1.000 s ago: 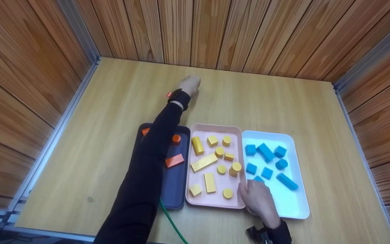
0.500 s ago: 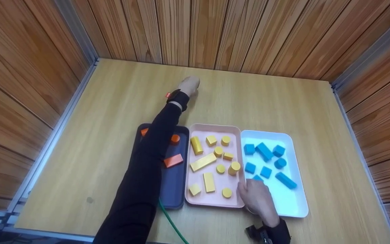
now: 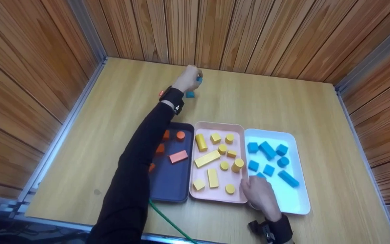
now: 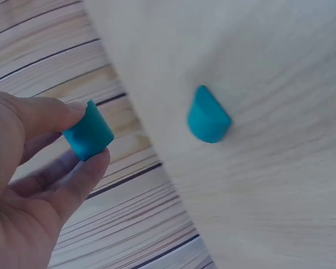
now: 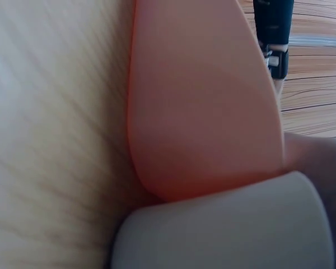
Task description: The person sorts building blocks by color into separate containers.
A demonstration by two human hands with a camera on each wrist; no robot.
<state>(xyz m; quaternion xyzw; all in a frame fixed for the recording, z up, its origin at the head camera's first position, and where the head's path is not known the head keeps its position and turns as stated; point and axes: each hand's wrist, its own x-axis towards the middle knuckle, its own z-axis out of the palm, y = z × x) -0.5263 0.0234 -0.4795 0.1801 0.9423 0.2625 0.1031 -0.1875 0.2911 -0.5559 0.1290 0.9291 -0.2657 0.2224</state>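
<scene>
My left hand [image 3: 188,79], near the back of the table, pinches a small blue rounded block [image 4: 89,131] between thumb and fingers. In the left wrist view this block shows a curved side. A second blue block, a half-cylinder [image 4: 208,116], lies on the table close by, just below the hand in the head view. My right hand [image 3: 261,195] grips the adjoining rims of the pink tray [image 3: 220,200] and the white tray [image 3: 295,210] near their front; its fingertips are hidden. The right wrist view has the trays' outer walls close up.
Left of the pink tray, a dark blue tray [image 3: 171,189] with orange blocks lies partly under my left sleeve. Several yellow blocks fill the pink tray, and several blue ones the white tray. A green cable [image 3: 169,220] crosses the front; wooden walls [image 3: 212,34] enclose the table.
My left hand has lifted and turned, so the pinched blue block and the blue half-cylinder on the table now show. The left forearm has shifted left. The right hand keeps its place on the trays.
</scene>
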